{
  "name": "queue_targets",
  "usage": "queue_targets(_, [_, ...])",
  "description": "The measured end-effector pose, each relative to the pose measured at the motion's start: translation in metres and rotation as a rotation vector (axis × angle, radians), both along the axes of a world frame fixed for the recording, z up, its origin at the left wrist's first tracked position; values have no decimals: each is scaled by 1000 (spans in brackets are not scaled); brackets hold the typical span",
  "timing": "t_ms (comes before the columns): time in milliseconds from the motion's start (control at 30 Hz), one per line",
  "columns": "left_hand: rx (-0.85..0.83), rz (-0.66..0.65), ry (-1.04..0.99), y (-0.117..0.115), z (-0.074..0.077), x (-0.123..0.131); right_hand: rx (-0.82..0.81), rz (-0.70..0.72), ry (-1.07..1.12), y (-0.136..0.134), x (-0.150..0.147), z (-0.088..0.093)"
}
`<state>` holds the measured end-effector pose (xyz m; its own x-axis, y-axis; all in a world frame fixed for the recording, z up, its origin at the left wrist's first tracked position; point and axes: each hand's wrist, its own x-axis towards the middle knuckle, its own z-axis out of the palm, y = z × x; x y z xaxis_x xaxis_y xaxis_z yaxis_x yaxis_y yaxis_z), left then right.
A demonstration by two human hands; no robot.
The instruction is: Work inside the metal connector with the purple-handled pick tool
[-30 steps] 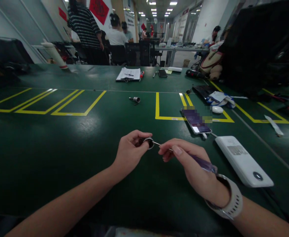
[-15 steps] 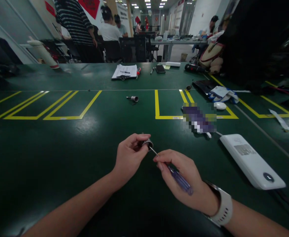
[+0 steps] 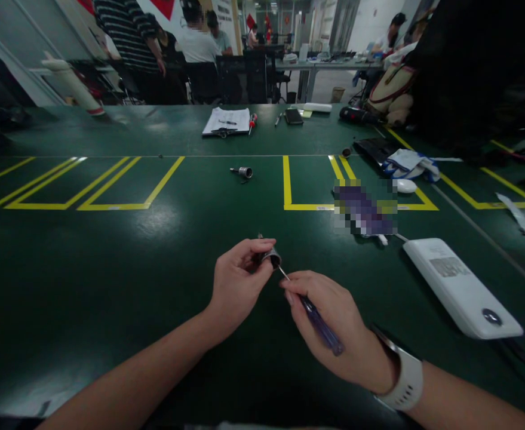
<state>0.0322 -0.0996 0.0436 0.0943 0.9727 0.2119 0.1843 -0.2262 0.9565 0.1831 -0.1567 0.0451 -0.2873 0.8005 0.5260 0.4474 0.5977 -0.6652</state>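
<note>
Between the thumb and fingers of my left hand is a small metal cylinder, its open end turned toward my right hand. My right hand is closed around a screwdriver with a clear purple handle. The thin shaft slants up to the cylinder's open mouth; whether the tip touches the inside is too small to tell. Farther forward on the green table lies a similar metal cylinder with a thin stem, apart from both hands.
To the right lie a white power bank, a blurred phone, a white oval case and gloves. A clipboard with papers and a red-handled screwdriver rest toward the back. Yellow tape marks the table. People are beyond it.
The screwdriver handle has turned and tilted slightly in my right hand. My left hand still holds the cylinder, its mouth angled a little more downward. The view has shifted slightly.
</note>
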Motion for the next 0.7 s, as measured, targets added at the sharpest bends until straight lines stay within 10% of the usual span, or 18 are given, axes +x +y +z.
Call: queue_targets(700, [-219, -14, -152, -2, 1, 0, 36, 15, -79, 6, 3, -12])
